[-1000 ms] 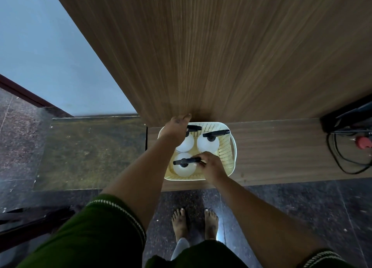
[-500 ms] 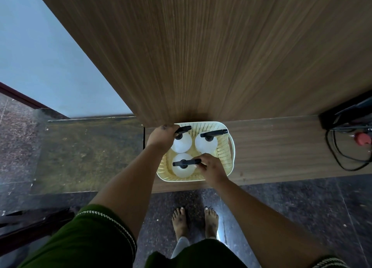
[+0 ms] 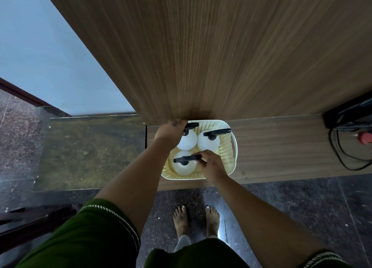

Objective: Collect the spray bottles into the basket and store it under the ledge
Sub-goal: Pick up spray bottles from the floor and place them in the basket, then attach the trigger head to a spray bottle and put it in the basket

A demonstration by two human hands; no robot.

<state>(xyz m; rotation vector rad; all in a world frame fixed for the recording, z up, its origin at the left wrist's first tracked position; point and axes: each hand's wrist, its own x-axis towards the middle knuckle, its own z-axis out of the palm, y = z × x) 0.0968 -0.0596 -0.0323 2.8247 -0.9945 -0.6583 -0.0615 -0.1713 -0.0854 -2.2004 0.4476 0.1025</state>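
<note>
My left hand (image 3: 171, 132) has dropped from the panel edge onto the basket (image 3: 228, 157) rim's far corner, fingers curled over it. Right hand (image 3: 211, 163) pinches the near bottle (image 3: 184, 165) by its black nozzle. Two more bottles (image 3: 208, 142) stand just beyond that grip, basket on the wooden ledge (image 3: 281, 147).

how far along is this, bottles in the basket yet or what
Collecting looks done: three spray bottles stand in the basket. In hand: the left hand is at the basket's far left rim, and the right hand is on the near bottle's black sprayer. Left: storing it, as the basket sits on the wooden ledge.
</note>
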